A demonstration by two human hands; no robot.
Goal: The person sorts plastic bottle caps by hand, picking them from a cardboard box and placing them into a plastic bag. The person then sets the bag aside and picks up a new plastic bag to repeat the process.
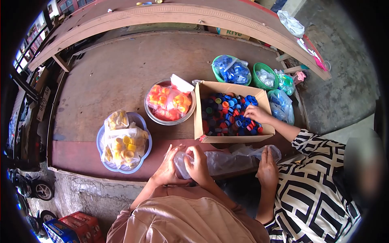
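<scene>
A clear plastic bag (181,167) is stretched between my two hands, close to my body at the table's near edge. My left hand (165,169) grips the bag's left side, fingers bent against the film. On the other side, my right hand (197,164) pinches the bag between thumb and fingers. Just right of it lies more clear plastic film (227,163); whether it is part of the same bag I cannot tell. Beyond my hands stands a cardboard box (237,139) of loose bottle caps (227,111), mostly blue, red and dark.
Beside me, a co-worker's right hand (258,114) reaches into the box; their left hand (267,170) is at the film. A metal bowl (148,110) and a lavender basin (106,162) hold bagged caps. Green baskets (259,66) and a raised wooden ledge (178,10) are farther back.
</scene>
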